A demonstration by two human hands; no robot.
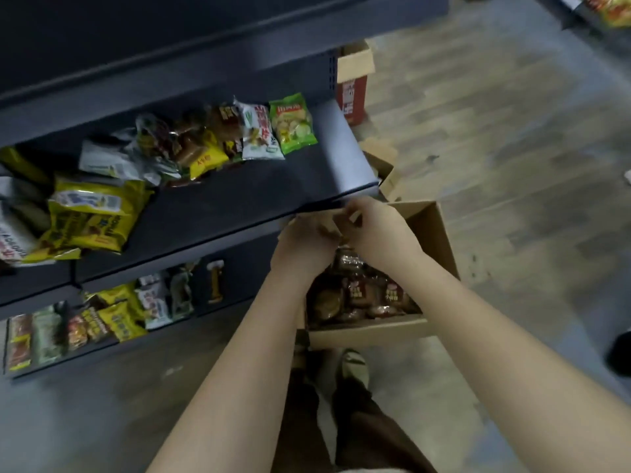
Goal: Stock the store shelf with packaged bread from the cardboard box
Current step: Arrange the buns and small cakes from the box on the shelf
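Brown packaged bread (362, 297), clear wrappers with red labels, heaped in cardboard box (435, 233); left hand (302, 242) and right hand (379, 232) meet above, fingers curled, grip blurred: cannot tell.

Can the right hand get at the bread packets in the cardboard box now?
Probably yes: the cardboard box is open-topped, the bread packets lie bare just below the right hand, though its fingers seem busy.
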